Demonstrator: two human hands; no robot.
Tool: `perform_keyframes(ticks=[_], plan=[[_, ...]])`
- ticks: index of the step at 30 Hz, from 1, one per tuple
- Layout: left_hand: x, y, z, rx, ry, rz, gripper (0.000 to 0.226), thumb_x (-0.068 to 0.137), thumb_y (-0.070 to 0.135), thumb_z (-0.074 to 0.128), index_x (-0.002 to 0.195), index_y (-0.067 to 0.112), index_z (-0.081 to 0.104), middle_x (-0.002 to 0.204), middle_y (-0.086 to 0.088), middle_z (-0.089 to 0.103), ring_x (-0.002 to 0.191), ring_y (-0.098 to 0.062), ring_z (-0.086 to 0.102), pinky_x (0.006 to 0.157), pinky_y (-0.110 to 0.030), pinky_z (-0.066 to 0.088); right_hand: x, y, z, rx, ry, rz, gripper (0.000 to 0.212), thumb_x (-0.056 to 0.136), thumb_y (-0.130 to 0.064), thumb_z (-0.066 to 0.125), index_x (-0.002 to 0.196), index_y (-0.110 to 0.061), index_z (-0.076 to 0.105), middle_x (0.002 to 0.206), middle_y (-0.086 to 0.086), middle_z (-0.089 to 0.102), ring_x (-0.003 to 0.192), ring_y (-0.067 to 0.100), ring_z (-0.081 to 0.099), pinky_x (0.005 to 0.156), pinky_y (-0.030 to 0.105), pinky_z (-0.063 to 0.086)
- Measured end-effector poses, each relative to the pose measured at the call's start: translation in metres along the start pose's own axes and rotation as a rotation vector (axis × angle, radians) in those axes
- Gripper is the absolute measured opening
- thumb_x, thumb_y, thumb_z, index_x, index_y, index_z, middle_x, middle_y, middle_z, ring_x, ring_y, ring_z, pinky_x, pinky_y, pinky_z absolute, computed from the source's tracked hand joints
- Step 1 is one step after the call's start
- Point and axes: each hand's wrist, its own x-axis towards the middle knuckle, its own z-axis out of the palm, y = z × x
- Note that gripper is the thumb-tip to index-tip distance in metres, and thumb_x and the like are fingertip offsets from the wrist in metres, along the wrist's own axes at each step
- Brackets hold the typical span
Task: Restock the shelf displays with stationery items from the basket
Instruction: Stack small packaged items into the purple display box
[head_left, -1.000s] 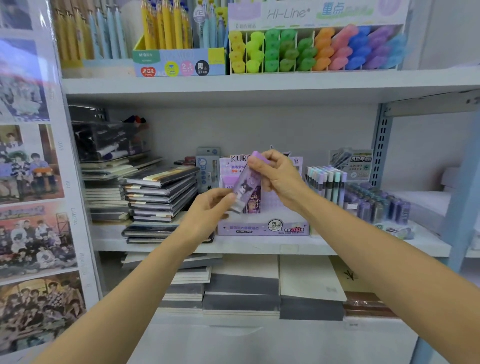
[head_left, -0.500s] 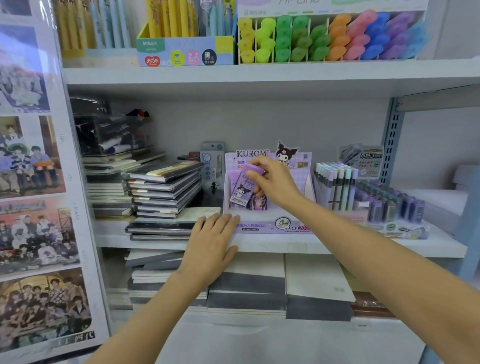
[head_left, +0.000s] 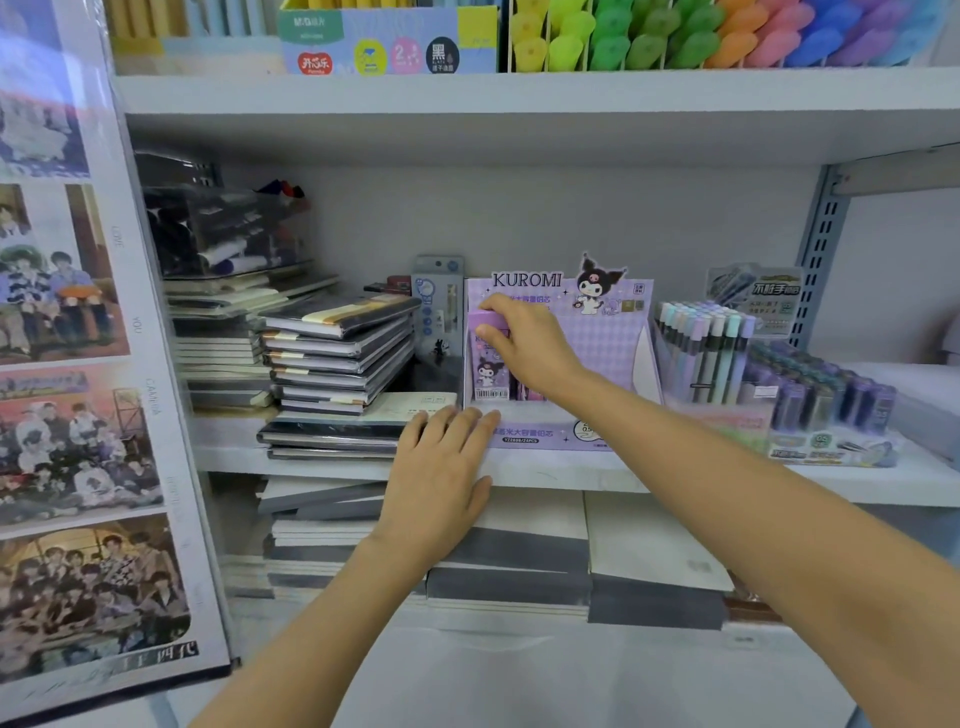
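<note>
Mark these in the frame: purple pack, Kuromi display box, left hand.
purple pack (head_left: 488, 374), head view, printed front face.
Kuromi display box (head_left: 613, 338), head view, checkered back panel.
left hand (head_left: 441, 467), head view, back of hand.

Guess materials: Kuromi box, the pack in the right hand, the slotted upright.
Kuromi box: printed cardboard, matte; the die-cut header and folded side flaps suggest it.
Pack, pinched by the right hand: probably plastic, slightly glossy, with a purple cap and a barcode label; too blurred to be sure.
Upright: painted metal, blue-grey, with rows of punched slots.
</note>
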Motion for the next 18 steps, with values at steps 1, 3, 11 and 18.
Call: perform_keyframes(ticks=[1,3,11,18], plan=[[0.0,0.0,0.0,0.001,0.0,0.001,0.062,0.088,0.035,0.058,0.145,0.017,0.04,0.14,-0.003,0.049,0.131,-0.027,0.043,0.111,-0.045,0.03,0.001,0.0,0.001,-0.004,0.0,0.01,0.027,0.098,-0.021,0.054,0.12,-0.006,0.057,0.101,0.013,0.068,0.091,0.028,0.06,0.081,0.038,0.047],[0.0,0.0,-0.001,-0.002,-0.002,0.0,0.062,0.088,0.035,0.058,0.145,0.017,0.041,0.14,-0.004,0.05,0.131,-0.027,0.043,0.111,-0.045,0.03,0.004,0.002,-0.002,0.003,-0.04,0.02,0.026,0.098,-0.022,0.054,0.119,-0.006,0.058,0.099,0.014,0.067,0.085,0.026,0.056,0.074,0.033,0.043],[0.0,0.004,-0.001,-0.023,0.019,-0.03,0.06,0.085,0.032,0.06,0.141,0.017,0.046,0.136,-0.004,0.053,0.127,-0.027,0.047,0.109,-0.045,0.032,-0.004,0.005,-0.005,0.055,-0.028,-0.015,0.023,0.098,-0.017,0.054,0.12,-0.009,0.056,0.097,0.005,0.064,0.081,0.015,0.051,0.071,0.027,0.038],[0.001,0.002,0.0,-0.02,-0.001,-0.032,0.061,0.09,0.036,0.051,0.147,0.021,0.035,0.144,0.0,0.044,0.134,-0.024,0.037,0.113,-0.043,0.024,-0.012,0.015,-0.01,0.094,0.053,0.001,0.017,0.097,-0.014,0.055,0.113,-0.011,0.049,0.06,-0.009,0.046,0.05,0.007,0.043,0.053,0.026,0.033]])
